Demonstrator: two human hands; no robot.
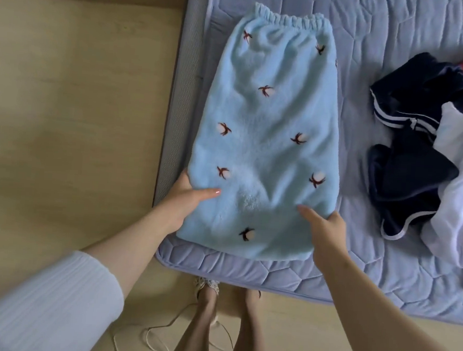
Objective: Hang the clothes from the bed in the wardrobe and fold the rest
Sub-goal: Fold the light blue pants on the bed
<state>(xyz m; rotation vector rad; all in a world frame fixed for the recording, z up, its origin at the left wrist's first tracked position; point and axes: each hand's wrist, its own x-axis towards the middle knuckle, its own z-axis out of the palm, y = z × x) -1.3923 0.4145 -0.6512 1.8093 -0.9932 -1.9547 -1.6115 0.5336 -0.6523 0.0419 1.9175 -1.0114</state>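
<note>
Folding step: blue skirt (266, 139) flat on bed (374, 34), left hand (187, 196) and right hand (323, 224) pinching its near corners; next, likely fold hem away toward waistband.

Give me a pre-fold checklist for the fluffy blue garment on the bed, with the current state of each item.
1. Light blue fleece garment with dark embroidered motifs lies flat on the quilted lavender mattress pad: ok.
2. Left hand grips the near left edge, thumb on top: ok.
3. Right hand grips the near right edge: ok.
4. Elastic waistband at the far end lies straight: ok, slightly ruffled.
5. Fold path free of the pile of navy, white and red clothes: ok, the pile lies apart to the right.
6. Underside of the garment smooth: cannot tell, hidden.
</note>
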